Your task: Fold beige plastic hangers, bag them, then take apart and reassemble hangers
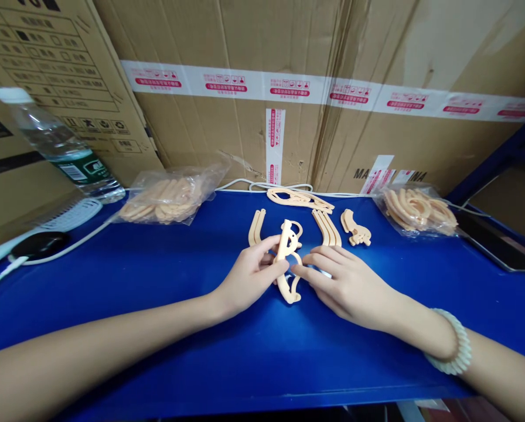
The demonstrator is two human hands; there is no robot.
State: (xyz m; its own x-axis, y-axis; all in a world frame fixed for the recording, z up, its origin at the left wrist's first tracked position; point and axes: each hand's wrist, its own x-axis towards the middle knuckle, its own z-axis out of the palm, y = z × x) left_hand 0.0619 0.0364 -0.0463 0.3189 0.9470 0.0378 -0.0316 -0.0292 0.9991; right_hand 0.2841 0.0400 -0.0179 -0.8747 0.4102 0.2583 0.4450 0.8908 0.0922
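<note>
Near the middle of a blue worktop point(245, 363), the left hand point(251, 272) pinches a cream plastic piece point(283, 247) between thumb and fingers, while the right hand point(350, 284) has its fingers loosely curled at the piece's right side, whether gripping it I cannot tell. The step in hand looks like fitting or adjusting its parts, and the next move seems to call for a steady left hold and careful right fingertips. Beyond lie curved strips point(326, 227), then a left bag point(166, 196) and right bag point(418, 211) of similar pieces before cardboard point(227, 135).
</note>
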